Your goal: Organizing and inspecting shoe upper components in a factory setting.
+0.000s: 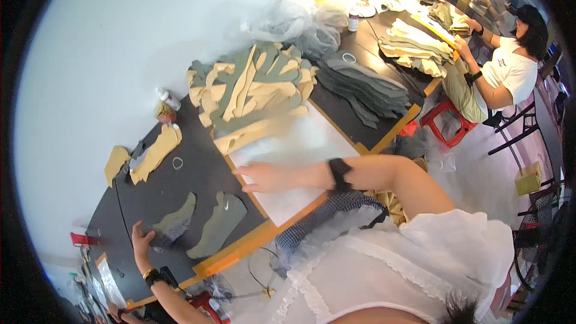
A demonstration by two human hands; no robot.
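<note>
My right hand (269,178) is over the white sheet (312,150), palm down with its fingers stretched out and nothing visible in them. My left hand (143,243) is at the left on the dark table, fingers apart, next to an olive sock-shaped fabric piece (177,219) with a blurred dark lower part. Whether its thumb touches that piece I cannot tell. Between my hands lies a second olive fabric piece (220,223) with a small white mark. Beyond the sheet is a large heap of tan and olive cut pieces (258,84), its near edge blurred.
Tan pieces (155,153), a small jar (163,112) and a white bottle (170,99) stand at the back left. Dark grey pieces (363,93) are stacked right of the heap. A co-worker (510,66) handles pale pieces at the far right, near a red stool (449,123).
</note>
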